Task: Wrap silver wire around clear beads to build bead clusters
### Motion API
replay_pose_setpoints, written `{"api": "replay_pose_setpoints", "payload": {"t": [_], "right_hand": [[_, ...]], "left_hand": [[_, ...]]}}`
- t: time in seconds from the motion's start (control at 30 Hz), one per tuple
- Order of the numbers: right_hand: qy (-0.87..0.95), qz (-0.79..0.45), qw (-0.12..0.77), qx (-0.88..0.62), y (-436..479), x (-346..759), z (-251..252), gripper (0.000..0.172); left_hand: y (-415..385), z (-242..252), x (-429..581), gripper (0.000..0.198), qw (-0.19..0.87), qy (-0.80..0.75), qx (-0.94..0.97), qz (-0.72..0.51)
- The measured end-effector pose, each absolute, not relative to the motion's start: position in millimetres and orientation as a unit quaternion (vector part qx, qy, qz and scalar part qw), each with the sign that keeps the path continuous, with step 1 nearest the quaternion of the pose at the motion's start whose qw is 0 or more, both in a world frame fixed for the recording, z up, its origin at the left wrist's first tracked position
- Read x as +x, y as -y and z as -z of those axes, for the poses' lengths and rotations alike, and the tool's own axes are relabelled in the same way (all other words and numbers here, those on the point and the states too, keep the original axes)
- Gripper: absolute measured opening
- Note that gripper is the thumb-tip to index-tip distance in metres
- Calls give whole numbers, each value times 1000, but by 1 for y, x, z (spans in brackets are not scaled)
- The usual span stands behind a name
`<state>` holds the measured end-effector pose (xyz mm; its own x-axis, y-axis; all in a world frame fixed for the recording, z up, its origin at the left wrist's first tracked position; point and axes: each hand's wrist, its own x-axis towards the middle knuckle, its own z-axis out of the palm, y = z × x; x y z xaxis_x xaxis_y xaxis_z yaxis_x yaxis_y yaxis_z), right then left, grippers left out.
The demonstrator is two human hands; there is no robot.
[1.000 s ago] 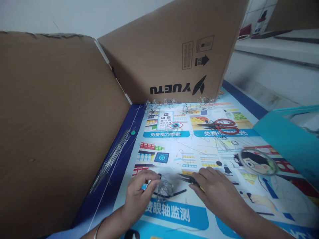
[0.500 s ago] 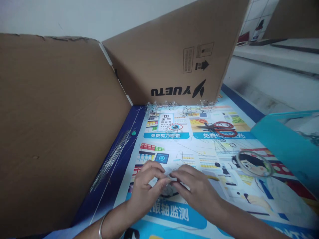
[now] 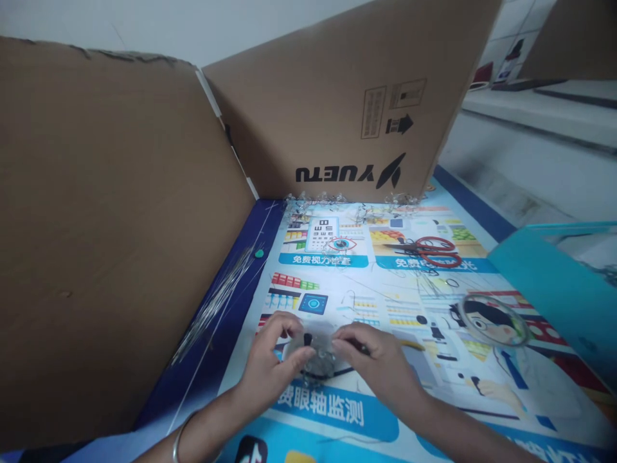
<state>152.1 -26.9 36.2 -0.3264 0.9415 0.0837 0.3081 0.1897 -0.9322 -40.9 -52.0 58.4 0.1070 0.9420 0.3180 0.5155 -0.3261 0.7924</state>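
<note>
A clear, roundish clump, perhaps a small see-through dish of beads, lies on the printed sheet between my hands. My left hand curves around its left side, thumb and forefinger apart with no held item showing. On the other side my right hand pinches thumb and forefinger together by the clump's right edge. Whatever is in that pinch is too small to make out. Just past the right hand, a yellow handle-like piece shows. Thin loose wires lie beyond the fingers.
Red-handled scissors lie farther back. A clear ring-shaped roll sits at right, near a teal box. A bundle of thin wires lies at left. Cardboard panels wall the back and left, with clear wiry pieces along the base.
My fingertips were together above the clear clump; now the hands have drawn apart, the left one opening leftward. More of the clump shows between them. The view has shifted slightly.
</note>
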Motion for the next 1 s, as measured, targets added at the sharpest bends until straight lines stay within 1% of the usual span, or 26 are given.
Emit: {"api": "replay_pose_setpoints", "payload": {"t": [0.17, 0.27, 0.43, 0.67, 0.87, 1.0], "right_hand": [[636, -498, 344, -479, 29, 149, -27, 16], [620, -511, 347, -484, 30, 145, -26, 16], [609, -523, 357, -478, 31, 142, -21, 15], [607, -523, 375, -465, 34, 144, -15, 15], [631, -509, 403, -425, 32, 140, -13, 12], [628, -500, 407, -436, 31, 139, -11, 15]], "left_hand": [[60, -33, -38, 24, 292, -559, 692, -352], [59, -23, -31, 21, 313, -562, 687, -339], [55, -17, -30, 14, 333, -539, 683, -364], [54, -15, -31, 22, 334, -490, 696, -404], [51, -16, -30, 18, 314, -483, 709, -407], [51, -15, -30, 17, 299, -490, 719, -391]]}}
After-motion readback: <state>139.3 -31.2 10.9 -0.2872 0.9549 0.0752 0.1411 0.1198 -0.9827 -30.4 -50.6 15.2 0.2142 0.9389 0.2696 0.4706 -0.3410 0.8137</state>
